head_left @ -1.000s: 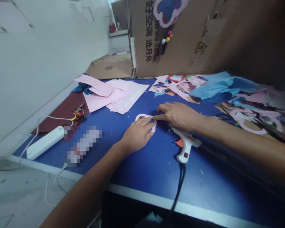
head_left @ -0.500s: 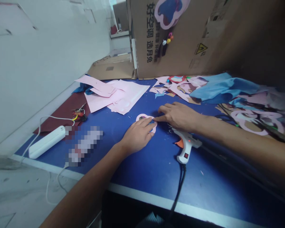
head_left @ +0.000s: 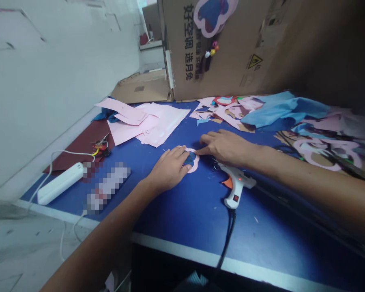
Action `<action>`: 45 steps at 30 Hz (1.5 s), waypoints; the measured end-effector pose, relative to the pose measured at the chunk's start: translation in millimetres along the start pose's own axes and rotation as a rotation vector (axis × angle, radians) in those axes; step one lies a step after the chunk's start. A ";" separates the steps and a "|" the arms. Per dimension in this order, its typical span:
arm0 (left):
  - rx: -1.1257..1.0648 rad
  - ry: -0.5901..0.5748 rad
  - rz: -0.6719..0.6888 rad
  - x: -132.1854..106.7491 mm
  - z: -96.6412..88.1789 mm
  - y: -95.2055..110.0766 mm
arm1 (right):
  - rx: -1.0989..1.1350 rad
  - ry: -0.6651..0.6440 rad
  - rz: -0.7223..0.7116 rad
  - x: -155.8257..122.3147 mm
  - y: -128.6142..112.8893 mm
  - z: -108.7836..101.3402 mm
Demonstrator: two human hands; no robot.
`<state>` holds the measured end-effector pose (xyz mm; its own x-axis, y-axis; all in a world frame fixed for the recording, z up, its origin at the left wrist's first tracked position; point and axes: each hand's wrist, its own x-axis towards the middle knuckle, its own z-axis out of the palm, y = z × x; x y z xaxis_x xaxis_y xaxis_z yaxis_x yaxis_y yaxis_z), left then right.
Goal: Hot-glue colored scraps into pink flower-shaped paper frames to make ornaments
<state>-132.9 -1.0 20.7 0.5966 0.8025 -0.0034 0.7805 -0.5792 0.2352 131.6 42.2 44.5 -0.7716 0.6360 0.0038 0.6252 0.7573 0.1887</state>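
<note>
A small pink paper cut-out with a blue middle (head_left: 193,159) lies flat on the blue table (head_left: 185,207). My left hand (head_left: 167,168) rests palm down on its left part, fingers stretched over it. My right hand (head_left: 225,146) comes in from the right, its fingertips pressing the cut-out's right edge. Neither hand lifts anything. Just behind my right wrist a white hot glue gun (head_left: 235,184) lies on the table, its black cord running off the front edge.
Pink paper sheets (head_left: 146,119) lie at the back left, with blue and pink scraps (head_left: 261,109) at the back right. A cardboard box (head_left: 219,44) stands behind. A white power strip (head_left: 61,182), keys (head_left: 101,146) and a dark red mat (head_left: 79,146) are at the left.
My left hand has slid forward over the pink cut-out, covering more of it. The right hand has stayed at its right edge. The view has shifted slightly.
</note>
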 end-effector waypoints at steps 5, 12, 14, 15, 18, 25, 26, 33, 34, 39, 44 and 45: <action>-0.022 0.028 0.178 4.9 -1.1 1.4 | 0.032 0.013 -0.026 0.7 2.2 -0.9; -0.053 0.028 0.236 10.4 7.0 -6.8 | 0.079 -0.023 0.009 2.4 0.1 -4.6; -0.064 0.038 0.238 9.7 9.1 -9.0 | 0.091 -0.016 0.008 2.9 0.0 -5.0; -0.066 0.044 0.240 9.2 9.9 -9.9 | 0.099 -0.016 0.007 3.1 0.2 -5.2; -0.056 0.050 0.256 7.8 11.5 -11.3 | 0.132 -0.032 0.015 3.3 3.0 -4.9; -0.023 0.081 0.273 7.9 16.9 -11.2 | 0.678 0.118 0.197 8.2 15.1 1.3; -0.024 0.084 0.279 8.1 17.4 -10.9 | 0.859 0.164 0.304 10.3 15.0 1.1; -0.043 0.068 0.252 7.5 15.8 -8.7 | 1.794 0.120 0.828 25.7 3.6 -10.1; -0.045 0.063 0.249 7.3 15.7 -8.6 | 1.828 0.109 0.847 27.3 2.5 -11.6; -0.070 0.060 0.238 7.0 16.2 -9.3 | 1.901 0.058 0.894 31.6 0.5 -17.0; -0.096 0.060 0.246 6.9 16.1 -9.7 | 1.892 0.021 0.922 32.2 0.3 -20.0; -0.104 0.063 0.248 6.9 16.2 -9.8 | 1.889 0.020 0.927 32.1 0.5 -19.9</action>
<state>-133.3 7.9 2.6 0.7516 0.6474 0.1260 0.5871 -0.7437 0.3197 104.8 60.1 64.3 -0.2315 0.8337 -0.5014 0.0564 -0.5030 -0.8624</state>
